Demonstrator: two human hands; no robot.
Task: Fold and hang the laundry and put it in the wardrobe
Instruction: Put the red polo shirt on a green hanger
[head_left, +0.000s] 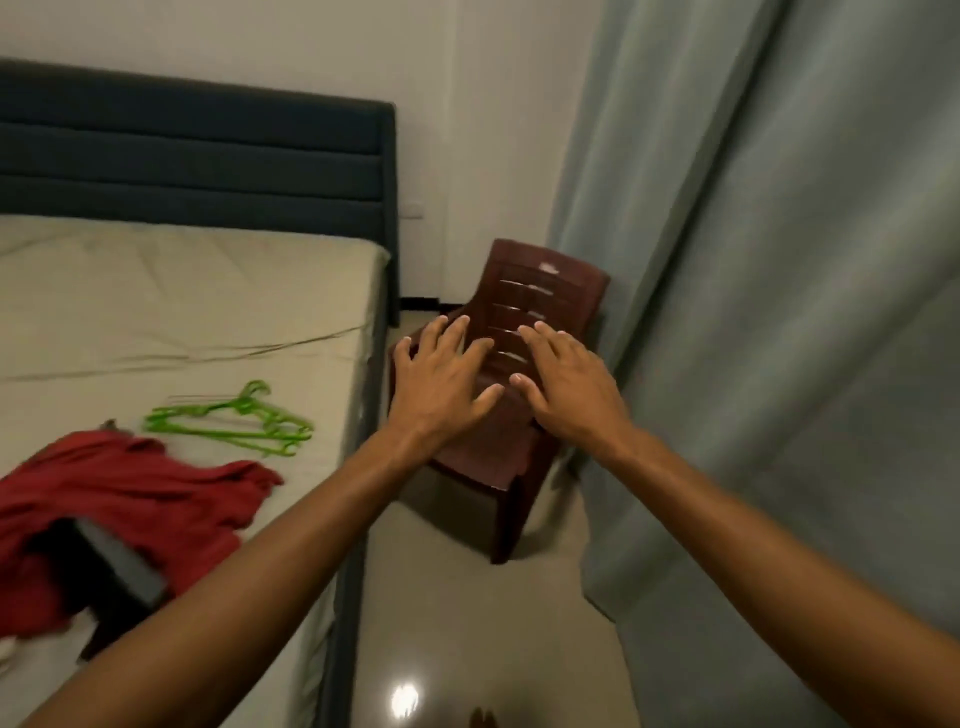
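Note:
A crumpled red garment (130, 499) lies on the bed at the lower left, with a dark grey folded piece (117, 566) on top of it. Several green plastic hangers (234, 423) lie in a pile just beyond the garment. My left hand (441, 384) and my right hand (566, 384) are stretched out side by side in the air to the right of the bed, in front of a chair. Both hands are empty with fingers spread, palms down, apart from the laundry.
The bed (182, 312) has a beige sheet and a dark padded headboard (197, 156). A brown plastic chair (519, 322) stands on the tiled floor between bed and a grey-green curtain (779, 312). A narrow strip of floor runs along the bed's side.

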